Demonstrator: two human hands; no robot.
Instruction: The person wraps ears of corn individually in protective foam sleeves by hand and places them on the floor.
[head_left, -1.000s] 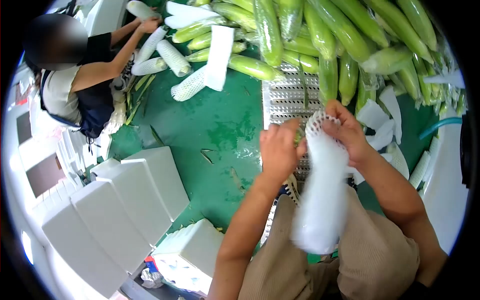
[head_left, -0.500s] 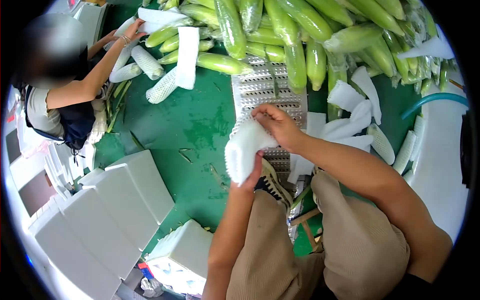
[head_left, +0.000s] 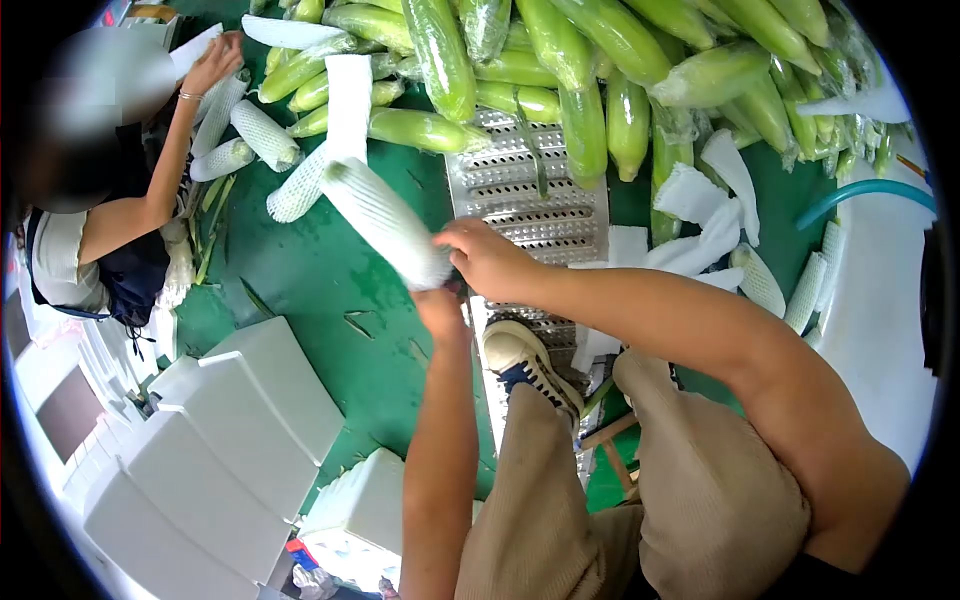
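Observation:
An ear of corn in a white foam net sleeve (head_left: 385, 225) points away to the upper left, a little green showing at its far end. My left hand (head_left: 440, 308) is closed round its near end. At that same end my right hand (head_left: 490, 262) has its fingers bent against the sleeve's right side; the fingertips are slightly blurred. Beneath my hands lies a perforated metal ramp (head_left: 530, 225). Just beyond the held corn are another netted ear (head_left: 297, 190) and a flat white foam sleeve (head_left: 348, 105).
Green corn ears in clear film (head_left: 600, 50) are piled at the back. Loose foam sleeves (head_left: 700, 215) lie at right, near a teal hose (head_left: 865, 195). White foam boxes (head_left: 220, 430) stand at left. Another person's hand (head_left: 215, 65) holds a white sleeve at upper left.
My hands have moved left, and the white netted piece between them has swung out lengthwise to the upper left. The other person's hands have shifted left with a white sleeve.

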